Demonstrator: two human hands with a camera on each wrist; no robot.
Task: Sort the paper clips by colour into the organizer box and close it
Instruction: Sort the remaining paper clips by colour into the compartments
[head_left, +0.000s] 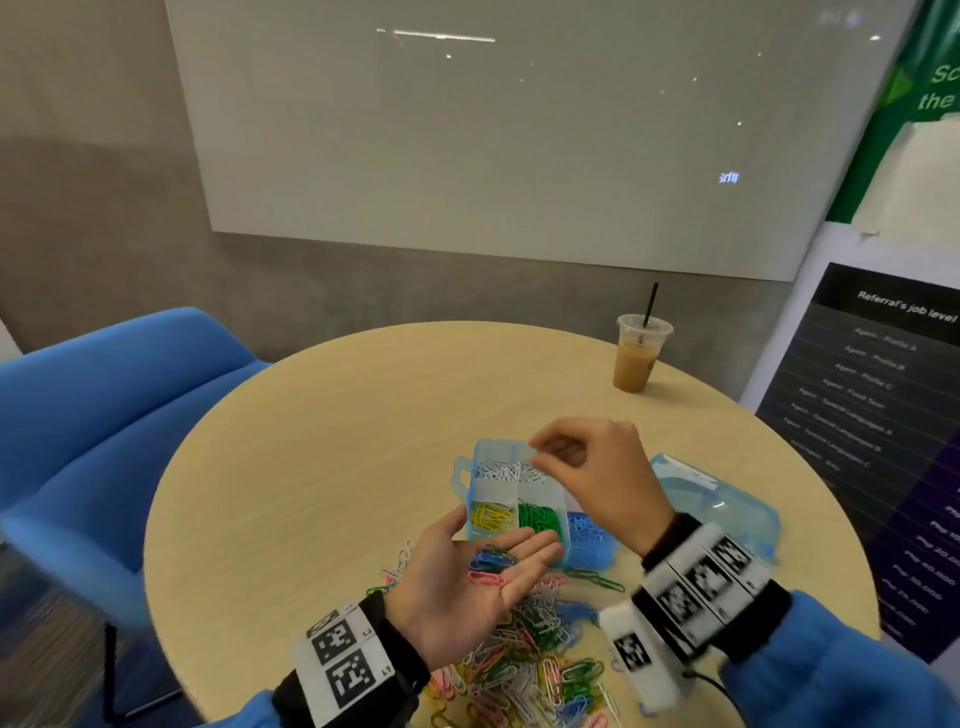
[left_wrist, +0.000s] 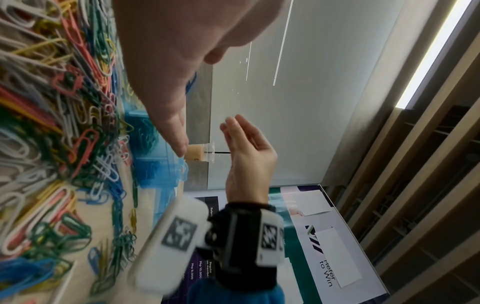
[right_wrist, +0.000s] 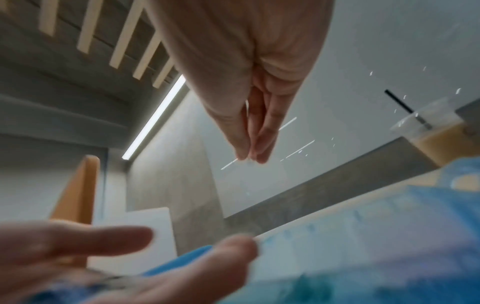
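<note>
One organizer box (head_left: 514, 499) sits open mid-table, four compartments showing: white, yellow, green, blue clips. Its lid (head_left: 722, 499) lies just right. The left hand (head_left: 467, 587) lies flat, palm up, fingers straight, carrying several blue clips and one pink (head_left: 485, 578). The right hand (head_left: 587, 467) hovers over the white section, thumb and forefinger pinched; what they hold is unclear. A loose pile (head_left: 524, 660) lies nearer. One iced coffee (head_left: 636, 353); poster (head_left: 883, 415) reads "Referral's job level".

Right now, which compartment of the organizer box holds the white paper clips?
The far compartment, under the right hand; the two nearer compartments hold yellow clips and green clips.
</note>
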